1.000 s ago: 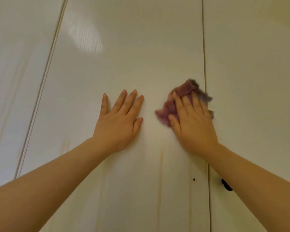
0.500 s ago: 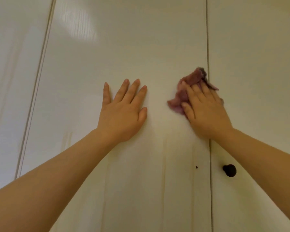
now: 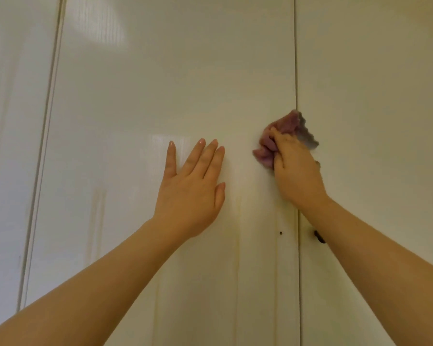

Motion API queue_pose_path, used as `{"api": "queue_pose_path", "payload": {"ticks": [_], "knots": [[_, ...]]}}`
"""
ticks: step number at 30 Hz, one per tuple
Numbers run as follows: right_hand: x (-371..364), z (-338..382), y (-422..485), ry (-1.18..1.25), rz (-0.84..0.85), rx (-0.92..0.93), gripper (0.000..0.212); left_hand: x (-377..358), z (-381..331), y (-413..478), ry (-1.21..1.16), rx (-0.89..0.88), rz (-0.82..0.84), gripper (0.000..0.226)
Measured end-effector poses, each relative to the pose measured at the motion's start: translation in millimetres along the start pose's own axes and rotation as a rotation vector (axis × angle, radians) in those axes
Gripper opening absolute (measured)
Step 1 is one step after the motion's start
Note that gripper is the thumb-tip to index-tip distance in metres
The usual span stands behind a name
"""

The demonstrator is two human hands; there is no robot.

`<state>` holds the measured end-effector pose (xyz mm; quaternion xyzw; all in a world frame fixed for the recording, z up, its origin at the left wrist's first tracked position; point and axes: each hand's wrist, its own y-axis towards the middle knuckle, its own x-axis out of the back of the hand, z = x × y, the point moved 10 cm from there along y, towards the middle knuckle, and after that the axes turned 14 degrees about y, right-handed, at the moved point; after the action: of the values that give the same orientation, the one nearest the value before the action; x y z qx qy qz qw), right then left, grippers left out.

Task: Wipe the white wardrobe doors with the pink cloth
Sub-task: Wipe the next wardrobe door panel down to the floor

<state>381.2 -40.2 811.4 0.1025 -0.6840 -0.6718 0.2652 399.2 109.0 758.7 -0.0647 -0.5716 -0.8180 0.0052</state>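
Here, a crumpled pink cloth [image 3: 283,136] is pressed against white wardrobe doors, a little above the middle of the scene and to the right. It sits on the narrow vertical seam [image 3: 295,58] between two doors: most of the bunched pink fabric lies on the middle door [image 3: 173,71], while a greyish edge of it pokes across onto the right door [image 3: 373,96].

The person's right hand [image 3: 298,171] holds the cloth. Its fingers are curled over the fabric, gripping it in a bunch against the door, with the back of the hand facing us and the bare forearm reaching up from the lower right corner.

Just to the left, apart from the cloth, the left hand [image 3: 193,193] lies flat on the middle door. Its fingers are straight and point upward; three sit close together, the little finger is spread out to the left, and the thumb rests alongside on the right. It holds nothing.

Below the right wrist, a dark round knob [image 3: 319,238] on the right door is partly hidden by the arm. Near it, on the middle door, is a small dark dot [image 3: 281,233]. Faint yellowish vertical streaks [image 3: 238,203] run down the glossy surface below the hands. A soft patch of reflected light [image 3: 103,23] glows near the top left, and a third door [image 3: 15,121] stands at the far left.
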Motion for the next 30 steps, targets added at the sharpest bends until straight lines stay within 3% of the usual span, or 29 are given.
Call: {"api": "queue_pose_path", "payload": {"ticks": [2,5,12,16,22,27,30], "knots": [[-18,2,-33,0.083,0.065,0.025,0.046,-3,0,-7,-0.012,0.002,-0.036,0.058],[-31,-3,-91,0.004,0.130,0.039,0.053,1,-4,-18,-0.021,-0.021,-0.075,0.057],[-6,-4,-39,0.094,-0.019,-0.087,0.046,11,-9,-27,-0.016,0.038,-0.148,0.053],[-23,6,-100,0.197,0.128,-0.039,0.048,10,-13,-37,-0.016,0.046,-0.168,0.049],[1,-4,-34,0.057,-0.008,-0.090,0.047,8,-11,-33,0.011,0.082,-0.176,0.048],[-35,-1,-116,0.043,0.119,-0.038,0.051,-3,-15,-41,0.008,0.054,-0.114,0.052],[-15,-2,-83,-0.026,0.086,-0.023,0.057,-6,-15,-40,0.015,0.052,-0.114,0.053]]}}
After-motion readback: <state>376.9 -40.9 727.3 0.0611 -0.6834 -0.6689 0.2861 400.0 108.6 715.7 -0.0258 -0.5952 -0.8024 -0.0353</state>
